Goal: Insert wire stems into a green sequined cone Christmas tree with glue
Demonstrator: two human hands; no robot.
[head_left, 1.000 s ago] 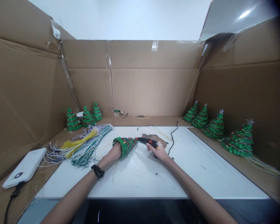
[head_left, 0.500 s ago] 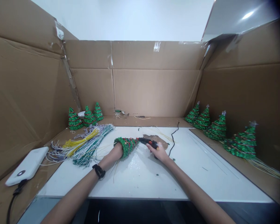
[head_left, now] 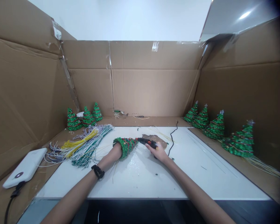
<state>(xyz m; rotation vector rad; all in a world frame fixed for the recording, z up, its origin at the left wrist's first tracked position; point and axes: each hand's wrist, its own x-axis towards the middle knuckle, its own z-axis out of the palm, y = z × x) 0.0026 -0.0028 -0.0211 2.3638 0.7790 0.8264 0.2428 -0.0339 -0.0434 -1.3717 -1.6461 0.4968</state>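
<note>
My left hand (head_left: pixel 116 150) reaches into the hollow base of a small green beaded Christmas tree (head_left: pixel 126 148) and holds it up on its side, tip to the right. Its fingers are hidden inside the cone. Red garland and small bright beads wind round the tree. My right hand (head_left: pixel 160 152) is closed round a black hot glue gun (head_left: pixel 147 142) with an orange trigger area. The gun's red nozzle end is at the tree's tip; whether they touch I cannot tell. Behind the gun lies a brown, glue-stained piece of cardboard (head_left: pixel 162 141).
Bundles of white-green and yellow wire stems (head_left: pixel 80 141) lie left on the white board (head_left: pixel 135 186). Three finished trees (head_left: pixel 88 117) stand back left, several star-topped trees (head_left: pixel 240 141) at right. A black cord (head_left: pixel 172 137), a white power bank (head_left: pixel 25 168) and cardboard walls (head_left: pixel 154 90) surround the work.
The view has shifted very slightly. Both hands, the tree and the glue gun keep nearly the same positions relative to each other.
</note>
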